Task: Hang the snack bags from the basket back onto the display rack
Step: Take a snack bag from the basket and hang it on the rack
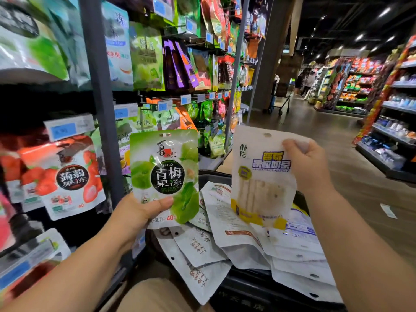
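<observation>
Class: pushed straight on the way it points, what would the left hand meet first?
Probably the pale green plastic jelly bags hanging on the grey metal display rack; depth is unclear.

Green plum-printed bag (164,174), white bag (262,176) with yellow trim, black basket (245,291).

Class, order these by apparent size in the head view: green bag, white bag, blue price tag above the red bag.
Largest: green bag and white bag, too alike to rank, both held near the camera.
Smallest: blue price tag, farther back on the rack.
</observation>
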`<state>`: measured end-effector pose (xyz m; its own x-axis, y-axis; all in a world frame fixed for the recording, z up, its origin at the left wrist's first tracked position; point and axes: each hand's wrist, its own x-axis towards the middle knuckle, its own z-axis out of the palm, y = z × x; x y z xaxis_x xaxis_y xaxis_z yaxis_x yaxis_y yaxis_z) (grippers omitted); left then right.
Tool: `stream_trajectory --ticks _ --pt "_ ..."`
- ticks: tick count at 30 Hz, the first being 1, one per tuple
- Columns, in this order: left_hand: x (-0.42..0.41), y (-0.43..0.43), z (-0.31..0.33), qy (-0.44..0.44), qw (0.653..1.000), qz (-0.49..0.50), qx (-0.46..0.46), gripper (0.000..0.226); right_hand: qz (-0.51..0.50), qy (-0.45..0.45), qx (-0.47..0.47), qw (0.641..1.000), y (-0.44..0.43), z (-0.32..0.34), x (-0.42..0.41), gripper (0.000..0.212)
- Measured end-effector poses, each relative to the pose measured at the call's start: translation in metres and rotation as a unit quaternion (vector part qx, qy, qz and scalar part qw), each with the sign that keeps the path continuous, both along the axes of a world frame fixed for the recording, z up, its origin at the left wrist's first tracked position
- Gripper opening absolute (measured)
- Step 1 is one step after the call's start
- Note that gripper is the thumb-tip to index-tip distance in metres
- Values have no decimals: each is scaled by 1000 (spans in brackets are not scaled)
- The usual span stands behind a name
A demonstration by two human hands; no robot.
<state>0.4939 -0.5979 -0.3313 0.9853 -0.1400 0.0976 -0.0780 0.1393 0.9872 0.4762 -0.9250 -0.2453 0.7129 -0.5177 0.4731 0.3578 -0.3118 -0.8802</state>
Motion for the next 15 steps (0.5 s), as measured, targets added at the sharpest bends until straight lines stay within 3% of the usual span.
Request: stream_trajectory --ticks 8,15 --pt "3 19 2 -14 999 32 5 56 94 -24 88 991 28 28 20 3" --pt "7 22 -3 -12 1000 24 -7 59 155 24 121 980 44 -10 40 6"
